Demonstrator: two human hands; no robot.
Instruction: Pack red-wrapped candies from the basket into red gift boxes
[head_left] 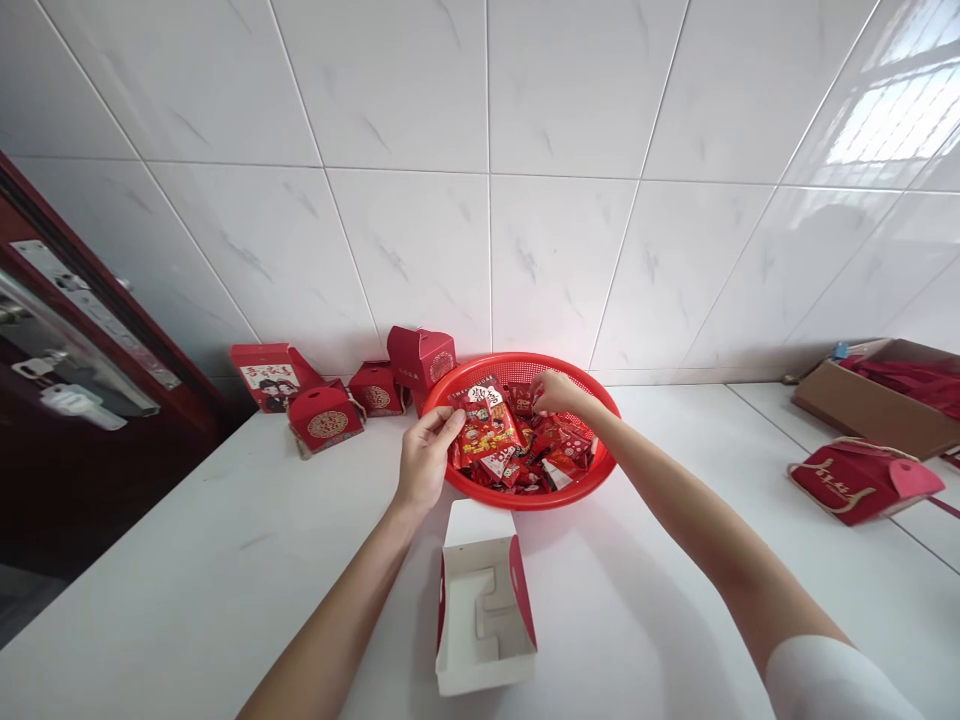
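My left hand (429, 455) pinches a red candy packet (486, 425) with white lettering, held over the left side of a red plastic basket (543, 501). Inside the basket lie many small red wrapped candies (536, 465). At the basket's far side, my right hand (559, 393) has its fingers closed by a small dark red packet (520, 398); whether it grips that packet is hard to make out. Nearer to me, between my forearms, stands an open gift box (486, 625) with a white inside and red side flaps. Nothing lies in it.
Several red gift boxes (328, 415) stand at the left by the tiled wall (405, 250). Another red box (855, 482) with a cord sits at the right. Behind it is a cardboard carton (870, 400) with red material inside. A dark red door (67, 400) with keys borders the table's left.
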